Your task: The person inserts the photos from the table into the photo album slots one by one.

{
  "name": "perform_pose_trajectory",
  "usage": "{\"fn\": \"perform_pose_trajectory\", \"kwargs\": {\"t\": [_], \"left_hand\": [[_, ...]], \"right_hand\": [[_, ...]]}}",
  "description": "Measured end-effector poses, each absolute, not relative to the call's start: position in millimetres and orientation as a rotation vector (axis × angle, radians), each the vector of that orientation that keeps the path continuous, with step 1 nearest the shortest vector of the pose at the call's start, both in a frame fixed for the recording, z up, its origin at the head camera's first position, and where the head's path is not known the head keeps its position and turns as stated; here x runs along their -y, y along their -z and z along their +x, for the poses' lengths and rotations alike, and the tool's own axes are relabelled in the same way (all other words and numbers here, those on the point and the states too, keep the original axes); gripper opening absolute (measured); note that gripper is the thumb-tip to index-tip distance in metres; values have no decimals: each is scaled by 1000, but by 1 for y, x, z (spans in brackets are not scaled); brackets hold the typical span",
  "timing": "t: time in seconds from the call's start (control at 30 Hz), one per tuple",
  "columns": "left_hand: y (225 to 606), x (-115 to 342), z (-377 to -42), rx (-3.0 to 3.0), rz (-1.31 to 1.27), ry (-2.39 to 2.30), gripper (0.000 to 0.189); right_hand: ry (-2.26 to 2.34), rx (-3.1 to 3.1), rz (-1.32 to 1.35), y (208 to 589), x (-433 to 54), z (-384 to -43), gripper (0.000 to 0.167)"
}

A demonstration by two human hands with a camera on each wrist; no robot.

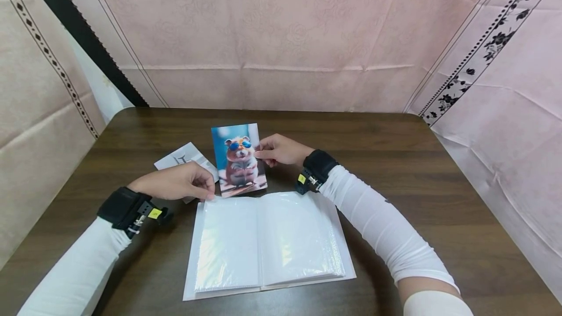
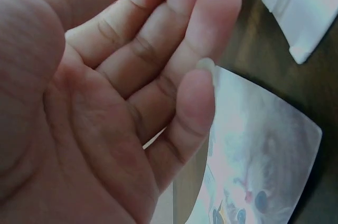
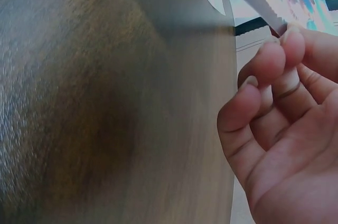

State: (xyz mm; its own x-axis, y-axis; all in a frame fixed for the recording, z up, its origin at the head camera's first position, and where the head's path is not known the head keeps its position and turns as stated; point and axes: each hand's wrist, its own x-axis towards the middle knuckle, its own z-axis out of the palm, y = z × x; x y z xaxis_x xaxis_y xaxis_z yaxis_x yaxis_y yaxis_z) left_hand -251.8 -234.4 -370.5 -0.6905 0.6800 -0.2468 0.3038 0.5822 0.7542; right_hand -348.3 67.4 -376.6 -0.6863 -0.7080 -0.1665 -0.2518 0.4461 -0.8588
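A photo album (image 1: 349, 260) lies spread on the table with clear plastic pockets on both pages. At the top left corner of its left page, the thumb and index finger of my left hand (image 1: 177, 182) pinch the pocket's edge. My right hand (image 1: 285, 150) pinches the right edge of a photo print (image 1: 241, 172), which shows a hamster in blue sunglasses. This print stands tilted up just behind the album's top edge. In the right wrist view the print (image 3: 264, 5) appears edge-on at the fingertips (image 3: 264, 57).
Behind my left hand lie pale picture cards (image 1: 186, 154), partly hidden by the hand and the print. One card (image 2: 264, 123) shows a light furry animal in the left wrist view. Dark wooden table (image 1: 377, 150) surrounds everything, with pink cloth (image 1: 285, 38) hanging beyond it.
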Motion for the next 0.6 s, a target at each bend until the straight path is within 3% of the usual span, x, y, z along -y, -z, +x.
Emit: {"fn": "perform_pose_trajectory", "kwargs": {"t": [0.6], "left_hand": [[366, 233, -249, -2345, 773, -999, 18]], "right_hand": [[1179, -2129, -788, 377, -58, -345, 18]]}}
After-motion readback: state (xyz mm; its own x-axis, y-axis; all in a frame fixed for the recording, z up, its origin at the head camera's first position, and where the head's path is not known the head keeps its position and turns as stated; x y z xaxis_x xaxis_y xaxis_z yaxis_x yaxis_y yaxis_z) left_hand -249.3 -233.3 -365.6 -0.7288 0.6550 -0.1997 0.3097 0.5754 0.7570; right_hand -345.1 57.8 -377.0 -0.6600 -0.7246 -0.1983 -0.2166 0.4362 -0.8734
